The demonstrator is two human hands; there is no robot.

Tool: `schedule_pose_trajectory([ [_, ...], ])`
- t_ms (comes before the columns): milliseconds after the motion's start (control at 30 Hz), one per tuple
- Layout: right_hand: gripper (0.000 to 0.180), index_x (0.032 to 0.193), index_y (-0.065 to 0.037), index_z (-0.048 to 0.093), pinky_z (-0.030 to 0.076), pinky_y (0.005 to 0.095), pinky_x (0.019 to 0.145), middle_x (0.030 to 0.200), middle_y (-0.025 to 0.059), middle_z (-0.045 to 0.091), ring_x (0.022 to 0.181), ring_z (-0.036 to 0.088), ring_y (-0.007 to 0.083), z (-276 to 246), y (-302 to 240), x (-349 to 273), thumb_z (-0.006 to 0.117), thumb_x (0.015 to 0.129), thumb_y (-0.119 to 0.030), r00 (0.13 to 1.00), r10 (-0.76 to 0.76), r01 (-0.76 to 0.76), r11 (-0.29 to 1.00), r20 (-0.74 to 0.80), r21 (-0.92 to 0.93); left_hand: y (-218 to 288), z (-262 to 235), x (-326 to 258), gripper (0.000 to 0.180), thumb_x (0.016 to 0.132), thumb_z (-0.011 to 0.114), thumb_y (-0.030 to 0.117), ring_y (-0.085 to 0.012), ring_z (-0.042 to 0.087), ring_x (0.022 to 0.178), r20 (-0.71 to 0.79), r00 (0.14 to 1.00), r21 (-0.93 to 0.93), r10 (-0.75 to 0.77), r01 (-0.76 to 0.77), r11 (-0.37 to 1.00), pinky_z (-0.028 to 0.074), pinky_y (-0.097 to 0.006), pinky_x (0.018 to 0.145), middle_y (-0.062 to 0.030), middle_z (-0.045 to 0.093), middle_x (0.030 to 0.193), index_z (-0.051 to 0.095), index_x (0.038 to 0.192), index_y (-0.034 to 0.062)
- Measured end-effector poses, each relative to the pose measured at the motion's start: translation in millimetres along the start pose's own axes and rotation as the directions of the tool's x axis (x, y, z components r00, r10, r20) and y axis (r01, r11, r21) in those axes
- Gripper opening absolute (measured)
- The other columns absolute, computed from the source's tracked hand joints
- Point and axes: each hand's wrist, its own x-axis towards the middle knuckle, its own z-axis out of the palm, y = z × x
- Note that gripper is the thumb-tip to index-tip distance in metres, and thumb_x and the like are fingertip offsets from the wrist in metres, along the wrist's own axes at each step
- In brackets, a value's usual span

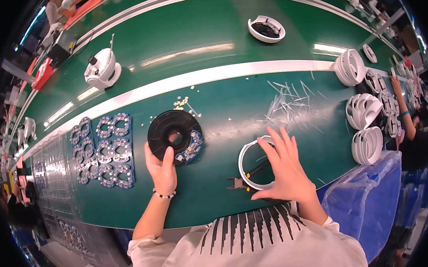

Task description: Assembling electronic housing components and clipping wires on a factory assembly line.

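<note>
My left hand (pixel 162 171) grips a round black disc-shaped housing (pixel 163 129) by its lower edge, thumb on its face. The housing has a hole in the middle, and a curved blue circuit board (pixel 193 146) sits along its right side. My right hand (pixel 289 170) is open, fingers spread over the right side of a white ring (pixel 242 160) on the table. Whether the fingertips touch the ring cannot be made out. Partly under the ring lie side cutters (pixel 238 183) with yellow and black handles, jaws pointing left.
Rows of blue circuit boards (pixel 106 151) lie at left. Small cream connectors (pixel 180 104) and loose white strips (pixel 289 100) are scattered beyond my hands. Stacked white rings (pixel 367 146) line the right edge, beside a blue plastic-covered bin (pixel 362 198). A white-and-black assembly (pixel 266 29) sits farther back.
</note>
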Motion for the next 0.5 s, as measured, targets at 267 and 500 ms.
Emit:
schedule_pose_trajectory([
  [267,0.104,0.127,0.0,0.026,0.027,0.047,0.093,0.128,0.0217,0.026,0.116,0.028,0.0393,16.7,26.1,1.8,0.076,0.046,-0.043,0.956,0.015,0.067,0.96,-0.293,0.27,-3.8,3.1,-6.0,0.042,0.083,0.05,0.004,-0.0239,0.043,0.109,0.004,0.993,0.181,0.121,-0.12,0.976,0.033,-0.036,0.095,-0.0151,0.042,0.121,0.033,0.121,-0.0027],
  [500,0.115,0.135,-0.002,0.004,0.017,0.0378,0.103,0.136,0.0174,0.014,0.126,0.019,0.0282,35.5,-11.9,13.1,0.079,0.054,-0.034,0.773,0.252,0.34,0.61,-0.582,0.716,-26.0,68.4,-21.8,0.06,0.08,0.053,0.008,-0.0247,0.037,0.115,0.471,0.878,0.314,0.092,-0.263,0.912,0.027,-0.036,0.097,-0.0169,0.032,0.128,0.019,0.129,-0.003],
])
